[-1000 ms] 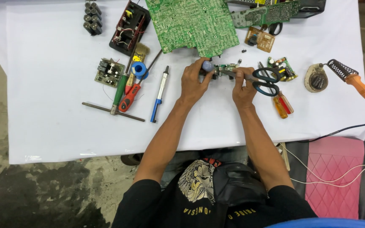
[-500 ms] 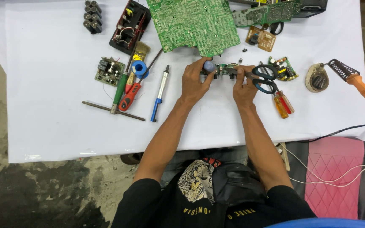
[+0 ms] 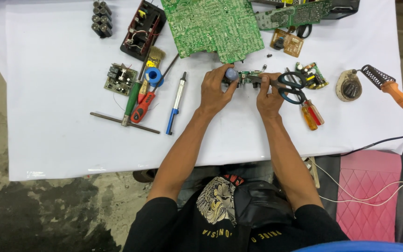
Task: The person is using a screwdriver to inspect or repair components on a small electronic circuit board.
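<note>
My left hand [image 3: 215, 91] grips a small green circuit board [image 3: 244, 77] by its blue cylindrical capacitor [image 3: 232, 73], holding it just above the white table [image 3: 61, 144]. My right hand [image 3: 269, 95] holds black-handled scissors [image 3: 289, 85], their blades pointing left onto the small board. Both hands meet at the table's middle, just below a large green circuit board [image 3: 213, 25].
Left of my hands lie a blue desoldering pump [image 3: 176, 103], red pliers [image 3: 142, 106], a green-handled tool [image 3: 130, 100], a solder spool [image 3: 153, 75] and small boards. At right are two screwdrivers [image 3: 311, 114], a round tin [image 3: 349, 86] and an orange soldering iron [image 3: 399, 97] with its cable.
Both hands stay on the small board; the scissors' blades have shifted slightly along it. Nothing else has moved.
</note>
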